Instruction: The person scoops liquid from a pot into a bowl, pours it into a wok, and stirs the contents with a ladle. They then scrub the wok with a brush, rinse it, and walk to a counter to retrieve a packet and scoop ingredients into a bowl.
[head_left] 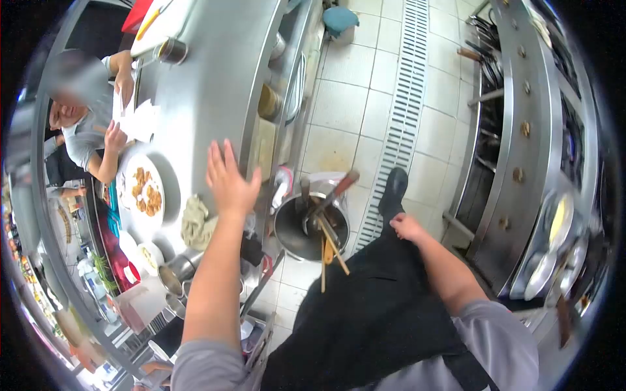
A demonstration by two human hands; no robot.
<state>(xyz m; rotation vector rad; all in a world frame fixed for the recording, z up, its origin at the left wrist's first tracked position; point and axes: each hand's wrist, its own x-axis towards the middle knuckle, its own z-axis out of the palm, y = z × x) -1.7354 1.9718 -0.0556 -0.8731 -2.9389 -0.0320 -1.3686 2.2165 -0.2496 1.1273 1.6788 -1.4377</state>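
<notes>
My left hand [231, 181] reaches over the edge of the steel counter [215, 72], fingers spread and holding nothing. Close to it on the counter lies a crumpled greenish cloth [195, 221]. Beyond that, a white oval plate [155, 207] carries several browned pieces of food [147, 191]. My right hand [405, 226] is closed beside the leg of my dark trousers, near my knee; what its fingers hold, if anything, cannot be made out. Between the counter and my leg stands a metal pot [287, 228] with several long-handled utensils [334, 238] sticking out.
Across the counter a person [91, 130] holds white paper [140, 122]. Metal pans [171, 280] and bowls crowd the near counter end. At right runs a steel stove [505, 156] with pans [544, 260]. A drain grate [404, 98] crosses the tiled floor; a covered bucket [340, 23] stands ahead.
</notes>
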